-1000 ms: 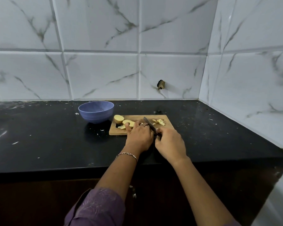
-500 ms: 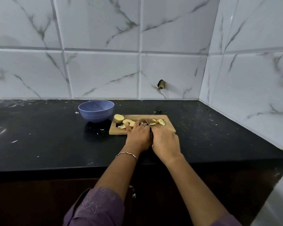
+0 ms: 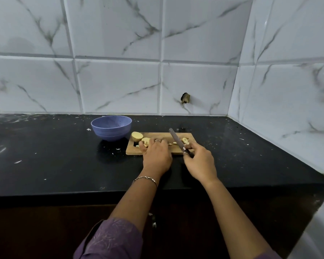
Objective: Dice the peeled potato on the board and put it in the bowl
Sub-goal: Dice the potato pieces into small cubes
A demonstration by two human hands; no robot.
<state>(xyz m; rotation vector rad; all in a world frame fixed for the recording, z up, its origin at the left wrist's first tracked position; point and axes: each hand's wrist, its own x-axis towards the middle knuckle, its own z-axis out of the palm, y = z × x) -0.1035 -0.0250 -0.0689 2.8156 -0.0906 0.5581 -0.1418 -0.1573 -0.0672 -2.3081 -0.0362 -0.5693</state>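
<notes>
Your right hand [image 3: 200, 161] is wrapped tight round the dark handle of a thin grey-bladed kitchen knife [image 3: 176, 139]. It sits at the near right corner of the rectangular brown wooden chopping board [image 3: 133, 151]. The blade points away from you and leans left, with its tip up over the board's far edge.

Your left hand [image 3: 156, 153] lies palm down on the near middle of the board. Its fingers bend down over the pale yellow potato slices [image 3: 146, 140] and hold them to the wood. There is a small gap between your two hands.

You wear a silver ring [image 3: 157, 140] on one left finger, a thin chain bracelet [image 3: 145, 178] on that wrist and a purple patterned sleeve [image 3: 110, 238] farther up the arm.

A round peeled potato half [image 3: 137, 136] rests at the board's far left corner, cut side up. Small yellow cut bits [image 3: 185, 140] lie in a little pile at the board's far right end.

A round blue-purple plastic bowl [image 3: 111, 128] stands just beside the board's far left corner, not touching it.

The board lies on a shiny black stone desk [image 3: 45, 156] with white crumbs scattered on it. Behind the board rise white marble-look wall tiles [image 3: 120, 81]. In the wall behind the board's right end there is a small dark hole [image 3: 185, 98].
</notes>
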